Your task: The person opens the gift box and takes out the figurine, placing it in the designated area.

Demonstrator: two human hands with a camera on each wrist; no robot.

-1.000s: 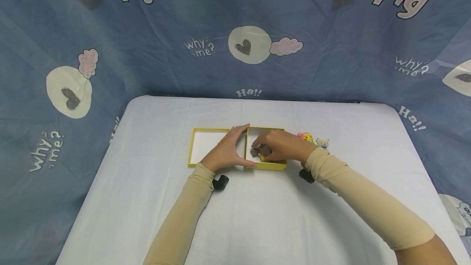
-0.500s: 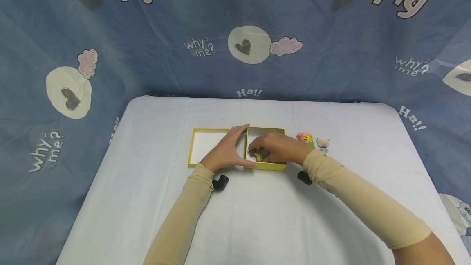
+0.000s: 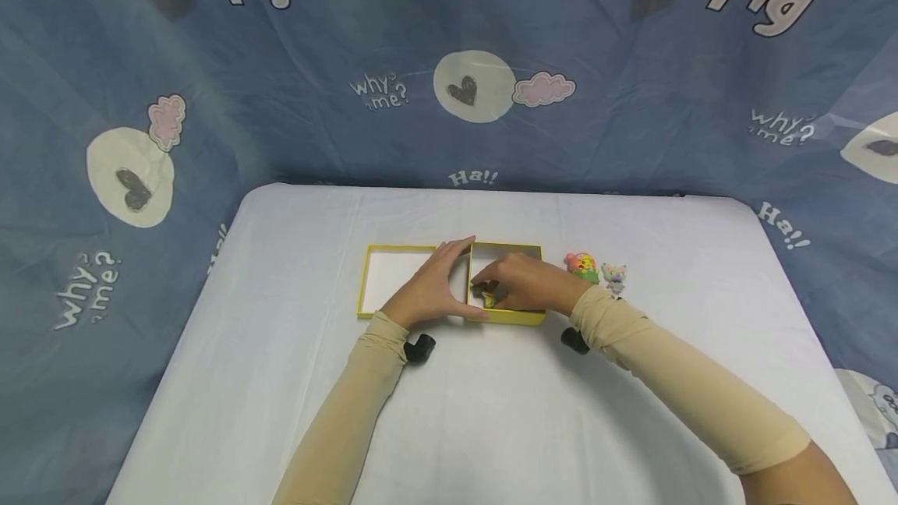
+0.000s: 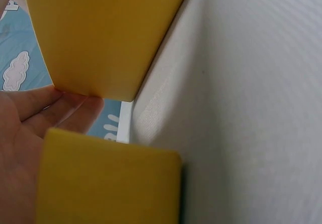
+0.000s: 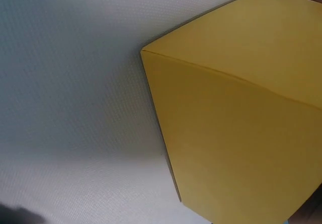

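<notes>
An open yellow box with a pale inside stands at mid-table. My left hand spans its left side, thumb at the near corner and fingertips at the far one. In the left wrist view those fingers meet the edge of the yellow wall. My right hand reaches down inside the box and pinches a small brown-and-yellow figurine near the left wall. The fingers hide much of it. In the right wrist view the box's outer walls cover the hand's work.
A shallow yellow lid with a white inside lies left of the box, partly under my left hand. Two small figurines, a bright multicoloured one and a pale pastel one, stand right of it. A printed blue cloth hangs behind the table.
My right hand has shifted slightly left inside the box, bringing the small brown-and-yellow figurine closer to the left wall. My left hand has stayed in place.
</notes>
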